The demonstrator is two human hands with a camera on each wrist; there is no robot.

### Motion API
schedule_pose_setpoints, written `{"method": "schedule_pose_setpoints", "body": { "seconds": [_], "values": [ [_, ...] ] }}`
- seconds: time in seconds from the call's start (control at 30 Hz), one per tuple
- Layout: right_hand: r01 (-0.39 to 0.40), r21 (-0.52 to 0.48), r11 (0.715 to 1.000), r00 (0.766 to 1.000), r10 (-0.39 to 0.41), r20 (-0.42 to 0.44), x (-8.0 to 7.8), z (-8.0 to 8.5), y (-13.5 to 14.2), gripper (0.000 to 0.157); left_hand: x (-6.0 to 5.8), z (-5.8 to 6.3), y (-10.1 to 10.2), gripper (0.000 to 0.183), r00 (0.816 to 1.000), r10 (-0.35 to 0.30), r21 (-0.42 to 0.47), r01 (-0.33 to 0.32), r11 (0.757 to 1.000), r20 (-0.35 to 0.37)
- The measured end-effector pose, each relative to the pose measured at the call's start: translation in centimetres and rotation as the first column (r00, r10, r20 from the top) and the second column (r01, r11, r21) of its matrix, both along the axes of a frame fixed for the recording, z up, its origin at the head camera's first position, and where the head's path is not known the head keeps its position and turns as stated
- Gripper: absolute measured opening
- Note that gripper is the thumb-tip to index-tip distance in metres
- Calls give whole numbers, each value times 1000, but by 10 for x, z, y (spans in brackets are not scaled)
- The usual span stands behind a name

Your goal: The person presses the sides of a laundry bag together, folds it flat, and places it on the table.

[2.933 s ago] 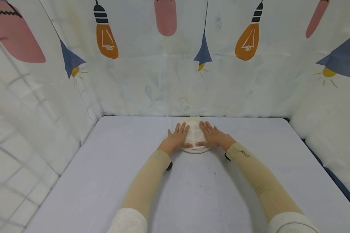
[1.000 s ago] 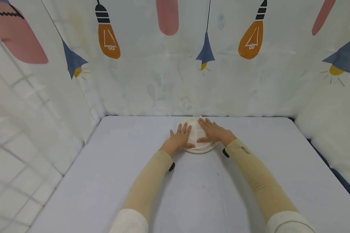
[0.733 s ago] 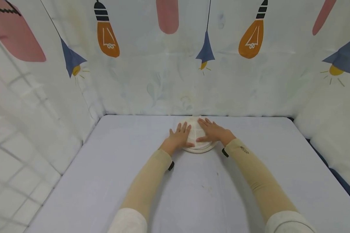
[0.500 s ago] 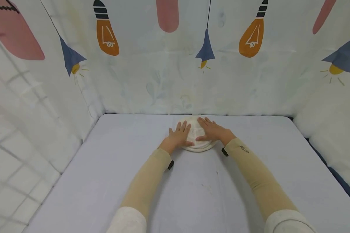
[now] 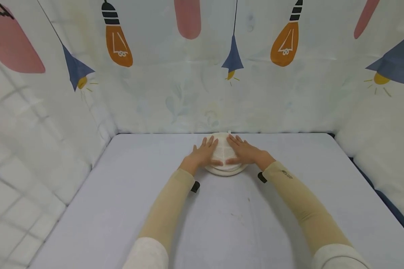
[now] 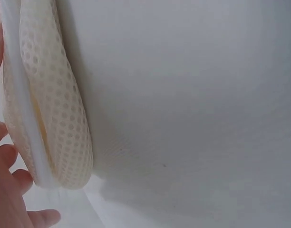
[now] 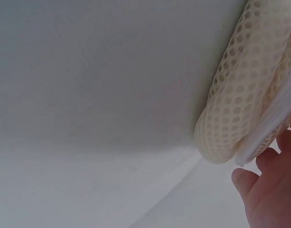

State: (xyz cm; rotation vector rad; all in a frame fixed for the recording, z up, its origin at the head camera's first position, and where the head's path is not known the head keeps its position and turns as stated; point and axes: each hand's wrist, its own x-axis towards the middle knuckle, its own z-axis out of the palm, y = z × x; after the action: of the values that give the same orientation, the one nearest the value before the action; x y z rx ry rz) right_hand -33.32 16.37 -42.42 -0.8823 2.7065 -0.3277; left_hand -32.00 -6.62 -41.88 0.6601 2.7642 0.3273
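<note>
A round, cream mesh laundry bag (image 5: 225, 151) lies at the back edge of the table, near its middle. Its honeycomb mesh and white zipper strip (image 6: 23, 97) show from the side in the left wrist view. My left hand (image 5: 203, 154) rests on the bag's left side, fingers spread and pointing away, thumb toward the middle. On the right side lies my right hand (image 5: 247, 152), its fingers straight and its thumb pointing at the left one. In the right wrist view the fingertips (image 7: 266, 159) are right at the bag's rim. What the bag contains is hidden.
A pale tabletop (image 5: 138, 194) stretches around the bag, with a few small specks (image 5: 237, 216) in front. White curtains (image 5: 148, 101) printed with lamps and bulbs hang close behind and on both sides. Grid lines (image 5: 13, 186) show through on the left.
My left hand has slid slightly toward the back edge over the bag. The right hand stays on the right side. The head view has turned a little.
</note>
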Motion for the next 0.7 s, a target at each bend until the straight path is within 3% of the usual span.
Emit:
{"method": "schedule_pose_setpoints", "body": {
  "seconds": [0.3, 0.7],
  "values": [
    [-6, -14, 1000, 1000, 6, 6, 8, 2, 4, 106, -11, 3, -4, 120, 1000, -17, -5, 17, 1000, -3],
    [36, 47, 998, 999, -37, 25, 10, -2, 12, 111, -7, 2, -3, 130, 999, -33, -34, 34, 999, 28]
  ]
}}
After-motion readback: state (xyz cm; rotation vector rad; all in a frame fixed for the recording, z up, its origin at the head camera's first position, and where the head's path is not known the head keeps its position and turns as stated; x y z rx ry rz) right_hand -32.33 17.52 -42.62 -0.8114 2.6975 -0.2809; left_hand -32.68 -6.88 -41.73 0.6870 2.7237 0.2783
